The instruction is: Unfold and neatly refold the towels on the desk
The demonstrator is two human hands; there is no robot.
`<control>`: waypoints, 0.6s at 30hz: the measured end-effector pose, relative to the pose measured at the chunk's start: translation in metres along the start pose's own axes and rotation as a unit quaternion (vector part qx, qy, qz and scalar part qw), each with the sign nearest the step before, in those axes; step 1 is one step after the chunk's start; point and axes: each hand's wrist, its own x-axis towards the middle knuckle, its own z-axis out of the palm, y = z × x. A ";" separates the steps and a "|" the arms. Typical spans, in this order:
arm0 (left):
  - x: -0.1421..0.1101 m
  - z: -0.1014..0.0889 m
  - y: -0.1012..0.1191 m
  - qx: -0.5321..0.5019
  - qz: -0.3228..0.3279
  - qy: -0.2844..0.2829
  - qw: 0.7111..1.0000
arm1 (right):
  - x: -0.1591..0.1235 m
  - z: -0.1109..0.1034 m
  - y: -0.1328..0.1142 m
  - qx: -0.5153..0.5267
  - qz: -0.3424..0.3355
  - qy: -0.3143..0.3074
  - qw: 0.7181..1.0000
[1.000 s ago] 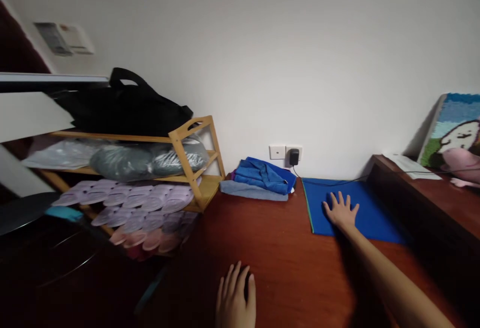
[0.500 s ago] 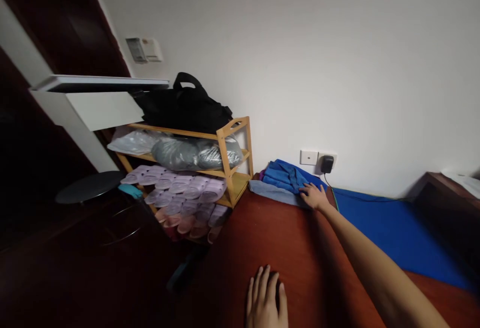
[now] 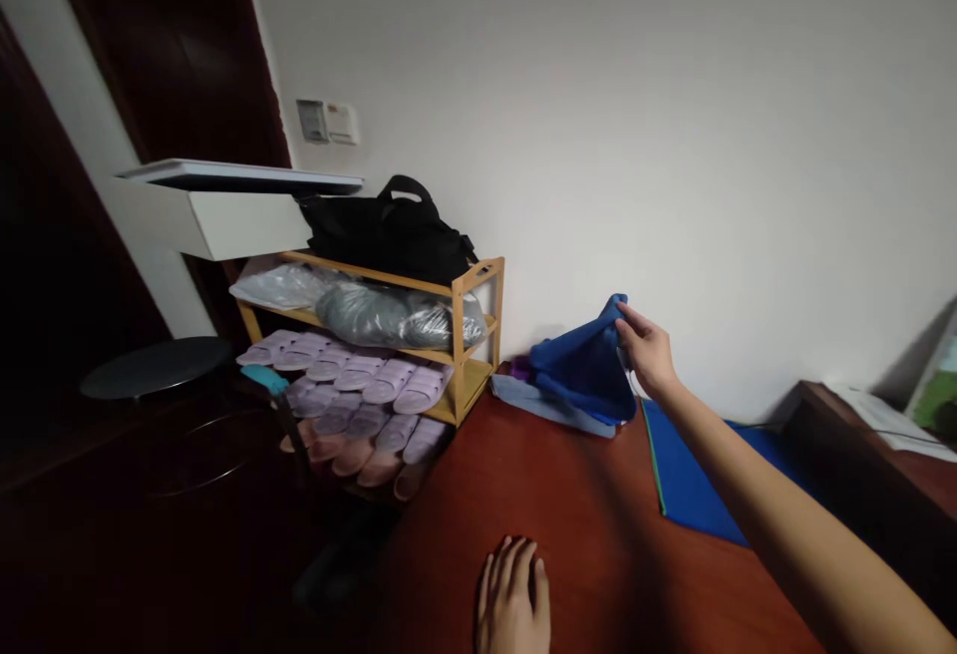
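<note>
A blue cloth (image 3: 587, 365) is pinched at its upper corner by my right hand (image 3: 644, 343), which lifts that corner while the rest hangs down onto the pile. Beneath it lies a light grey-blue cloth (image 3: 549, 407), flat on the reddish-brown table (image 3: 568, 524), and a bit of purple fabric (image 3: 519, 367) shows at the left of the pile. My left hand (image 3: 514, 599) rests palm down on the table near its front, fingers stretched out, holding nothing.
Right of the cloths lies a blue mat (image 3: 695, 475) with a green edge. A wooden shoe rack (image 3: 478, 335) at the left carries a black bag (image 3: 396, 235), plastic-wrapped bundles and several lilac slippers (image 3: 366, 380). A round stool (image 3: 157, 367) stands further left.
My right hand has gone from lying on the cloth pile to gripping the blue cloth and raising its corner. The left hand stays flat on the table. The view has shifted slightly.
</note>
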 end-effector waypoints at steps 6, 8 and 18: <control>0.051 -0.049 0.063 -0.240 -0.171 -0.005 0.956 | -0.058 -0.016 -0.123 0.063 0.016 -0.013 0.998; 0.084 -0.087 0.108 -0.347 -0.179 -0.032 0.920 | -0.081 -0.025 -0.149 0.052 0.008 -0.014 0.998; 0.253 -0.223 0.249 -0.585 0.063 -0.317 0.744 | -0.175 -0.063 -0.242 0.064 0.000 -0.047 0.997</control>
